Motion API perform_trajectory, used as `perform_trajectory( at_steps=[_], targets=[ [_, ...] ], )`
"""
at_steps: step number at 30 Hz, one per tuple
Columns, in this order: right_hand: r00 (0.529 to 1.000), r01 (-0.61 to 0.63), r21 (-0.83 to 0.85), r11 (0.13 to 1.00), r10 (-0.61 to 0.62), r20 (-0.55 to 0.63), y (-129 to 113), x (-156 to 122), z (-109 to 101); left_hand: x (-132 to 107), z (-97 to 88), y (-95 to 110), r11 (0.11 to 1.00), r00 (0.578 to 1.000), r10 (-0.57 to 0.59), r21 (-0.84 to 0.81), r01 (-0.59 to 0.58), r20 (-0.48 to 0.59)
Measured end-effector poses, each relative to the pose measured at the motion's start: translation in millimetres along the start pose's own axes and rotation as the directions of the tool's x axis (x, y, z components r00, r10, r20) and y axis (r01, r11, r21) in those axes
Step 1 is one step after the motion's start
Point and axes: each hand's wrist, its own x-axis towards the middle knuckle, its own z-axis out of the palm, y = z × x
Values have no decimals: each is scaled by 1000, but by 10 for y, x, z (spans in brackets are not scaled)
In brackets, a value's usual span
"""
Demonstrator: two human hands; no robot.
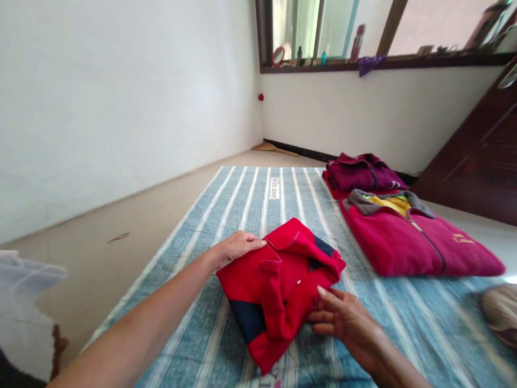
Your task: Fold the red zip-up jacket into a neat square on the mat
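Note:
A red garment with dark blue panels and a collar [283, 280], folded into a compact bundle, lies tilted on the striped cloth. My left hand [240, 248] grips its upper left edge, the thumb on top and the fingertips partly hidden by the fabric. At the lower right side, my right hand [343, 320] touches the garment with its fingertips. Its thumb and fingers are apart, and its palm faces the bundle. A small white mark shows on the red fabric between the hands.
The blue and white striped cloth [242, 199] spreads beneath. Right of my hands lies a folded magenta zip jacket [424, 242], with a folded purple jacket [365, 172] behind it. A beige rounded object [501, 312] sits at the right edge. A brown door [480, 145] stands beyond.

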Motion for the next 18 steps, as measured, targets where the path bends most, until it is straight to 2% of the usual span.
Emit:
perform_trajectory(
  at_steps=[4, 8, 12, 15, 18],
  targets=[
    [994, 9, -61, 998, -15, -107, -1, 61, 89, 82, 0, 15, 988, 996, -49, -145, 60, 80],
    [981, 68, -162, 984, -95, -168, 11, 99, 169, 158, -28, 1, 967, 984, -74, -230, 110, 160],
    [968, 125, -128, 984, -149, -200, 58, 142, 202, 168, -35, -9, 938, 974, -91, -311, 154, 207],
    [965, 174, -101, 980, -190, -181, 51, 150, 189, 92, -27, -5, 921, 969, -98, -347, 175, 227],
    [968, 199, -153, 968, -219, -123, -90, 145, 138, -75, -1, -28, 896, 976, -86, -413, 164, 200]
  ],
)
